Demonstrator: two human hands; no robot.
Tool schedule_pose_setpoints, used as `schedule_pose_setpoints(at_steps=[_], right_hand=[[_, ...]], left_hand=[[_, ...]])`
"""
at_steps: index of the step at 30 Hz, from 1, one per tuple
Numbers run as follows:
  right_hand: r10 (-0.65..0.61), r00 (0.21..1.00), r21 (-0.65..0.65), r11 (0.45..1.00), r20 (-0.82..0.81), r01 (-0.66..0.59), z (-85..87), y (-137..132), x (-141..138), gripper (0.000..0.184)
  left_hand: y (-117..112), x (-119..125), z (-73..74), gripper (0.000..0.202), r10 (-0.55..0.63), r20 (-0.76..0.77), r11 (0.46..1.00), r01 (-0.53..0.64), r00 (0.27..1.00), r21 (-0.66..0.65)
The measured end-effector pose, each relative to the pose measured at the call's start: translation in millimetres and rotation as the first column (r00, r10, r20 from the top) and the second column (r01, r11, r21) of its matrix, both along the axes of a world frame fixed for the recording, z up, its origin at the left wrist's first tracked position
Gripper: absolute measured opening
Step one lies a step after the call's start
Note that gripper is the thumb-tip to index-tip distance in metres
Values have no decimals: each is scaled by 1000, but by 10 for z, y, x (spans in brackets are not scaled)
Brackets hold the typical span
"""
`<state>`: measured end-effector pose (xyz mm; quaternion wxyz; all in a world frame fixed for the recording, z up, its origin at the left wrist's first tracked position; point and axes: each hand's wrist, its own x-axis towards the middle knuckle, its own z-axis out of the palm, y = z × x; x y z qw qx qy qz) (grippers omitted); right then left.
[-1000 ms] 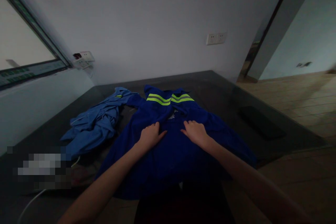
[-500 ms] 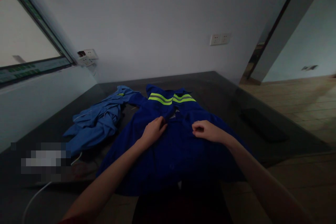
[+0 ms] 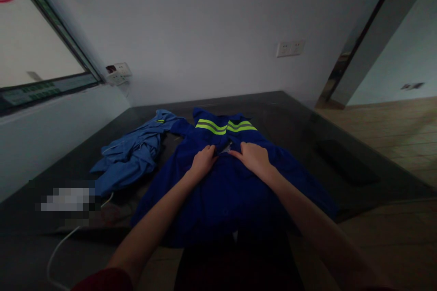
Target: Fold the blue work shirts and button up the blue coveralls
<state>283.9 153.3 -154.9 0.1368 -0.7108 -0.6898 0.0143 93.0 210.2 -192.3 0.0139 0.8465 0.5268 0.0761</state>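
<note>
A dark blue work jacket with yellow-green and grey reflective bands lies spread across the table, collar away from me and hem over the near edge. At its middle, below the bands, a small gap in the front shows something pale and patterned. My left hand is closed on the cloth just left of this gap. On the gap's right, my right hand grips the cloth, its thumb reaching toward the opening and its fingers curled. The fingertips of both hands are partly hidden.
A lighter blue garment lies crumpled on the left of the dark table. Near it are a blurred-out pale object and a white cable. On the right lies a flat black object. A wall stands behind.
My right hand has moved left and down onto the jacket by the gap, its thumb now stretched out. My left hand has stayed nearly in place. The view has shifted slightly.
</note>
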Motion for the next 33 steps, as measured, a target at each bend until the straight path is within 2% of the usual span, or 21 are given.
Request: schedule_pose_setpoints(at_steps=[2,6,9,12,15,19,23,28,31,33], right_hand=[[-38,998,-45,998,59,40,-80,91,-81,62],[-56,997,-162,985,48,63,-220,208,-30,40],[-38,996,-214,977,-75,21,-273,242,127,25],[21,964,-172,983,-265,-69,-334,280,285,16],[102,868,-34,990,-485,-136,-416,330,383,11],[176,679,126,984,-713,-122,-493,373,387,14],[187,545,145,982,-817,-120,-520,380,309,18],[164,479,114,985,-863,-133,-532,372,258,22],[158,439,117,986,-885,-119,-484,364,273,25],[153,419,123,988,-895,-97,-410,364,298,26]], left_hand=[[5,-12,0,21,-7,-45,999,9,999,44],[39,-30,4,18,-49,-121,989,65,991,135],[91,-74,-4,17,-74,-97,987,86,993,133],[150,-126,-27,17,-88,-3,993,88,996,83],[191,-138,-53,19,-65,63,998,64,996,27],[205,-85,-44,17,-19,29,1000,20,999,-14],[184,-27,-4,13,-27,8,999,27,1000,-35],[199,-6,-9,17,-26,-13,998,26,1000,-50],[264,-27,68,16,-67,161,987,89,985,-131],[301,-27,220,18,-115,366,963,194,924,-188]])
